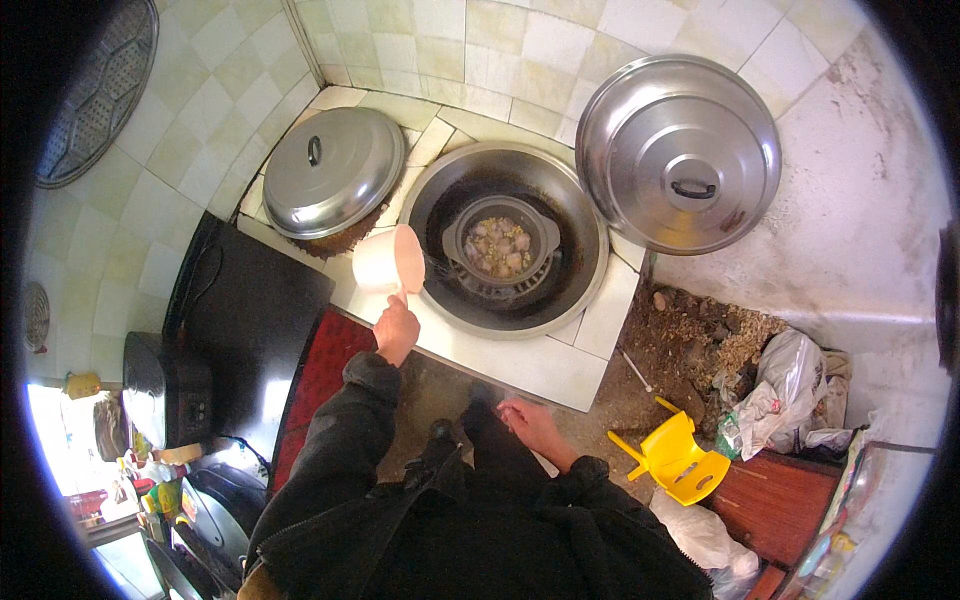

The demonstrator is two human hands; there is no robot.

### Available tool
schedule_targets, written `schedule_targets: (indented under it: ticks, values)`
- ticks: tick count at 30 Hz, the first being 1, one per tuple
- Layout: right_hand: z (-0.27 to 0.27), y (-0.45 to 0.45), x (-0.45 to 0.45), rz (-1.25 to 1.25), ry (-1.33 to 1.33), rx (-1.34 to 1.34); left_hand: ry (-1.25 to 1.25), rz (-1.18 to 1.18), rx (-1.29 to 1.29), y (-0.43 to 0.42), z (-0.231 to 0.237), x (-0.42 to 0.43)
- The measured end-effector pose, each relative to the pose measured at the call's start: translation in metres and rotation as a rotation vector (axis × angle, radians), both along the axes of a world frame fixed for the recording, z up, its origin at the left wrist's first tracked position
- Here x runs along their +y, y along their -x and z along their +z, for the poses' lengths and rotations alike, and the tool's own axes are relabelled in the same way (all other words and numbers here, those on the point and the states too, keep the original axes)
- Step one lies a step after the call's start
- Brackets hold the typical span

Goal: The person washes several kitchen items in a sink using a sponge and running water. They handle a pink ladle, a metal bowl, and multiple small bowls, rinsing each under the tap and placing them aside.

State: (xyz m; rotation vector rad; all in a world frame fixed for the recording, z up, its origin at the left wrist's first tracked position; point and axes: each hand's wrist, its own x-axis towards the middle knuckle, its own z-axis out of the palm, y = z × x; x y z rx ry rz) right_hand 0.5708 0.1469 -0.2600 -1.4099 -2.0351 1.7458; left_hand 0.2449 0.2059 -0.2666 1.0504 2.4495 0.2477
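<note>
My left hand (397, 330) grips the handle of a pale pink plastic water dipper (379, 259). The dipper is held over the near left rim of a large wok (495, 311) set into a tiled stove, its mouth turned to the right. Inside the wok, a smaller two-handled pot (543, 232) sits on a slotted metal stand (495, 288). Pale chunks and small yellow pieces (498, 246) of food fill the pot's bottom. Low before my body, my right hand (534, 426) hangs with loosely bent fingers and nothing visible in it.
A domed metal lid (337, 172) covers the stove's left side; another large lid (682, 157) leans against the right wall. A black-topped counter (247, 300) stands left, carrying a black appliance (169, 390). At right, a yellow plastic chair (675, 457) lies near plastic bags (787, 382).
</note>
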Motion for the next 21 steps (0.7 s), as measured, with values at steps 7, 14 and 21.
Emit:
schedule_targets:
  ticks: [7, 14, 21]
  values:
    - [0.012, 0.003, 0.002, 0.017, -0.075, 0.075, 0.009, -0.052, 0.08, -0.005, 0.007, -0.004]
    - [0.021, 0.011, 0.009, 0.078, 0.064, -0.006, -0.023, -0.114, 0.203, -0.003, 0.009, -0.01]
    - [0.014, 0.014, 0.015, 0.112, 0.077, -0.003, -0.016, -0.129, 0.209, -0.003, 0.023, -0.014]
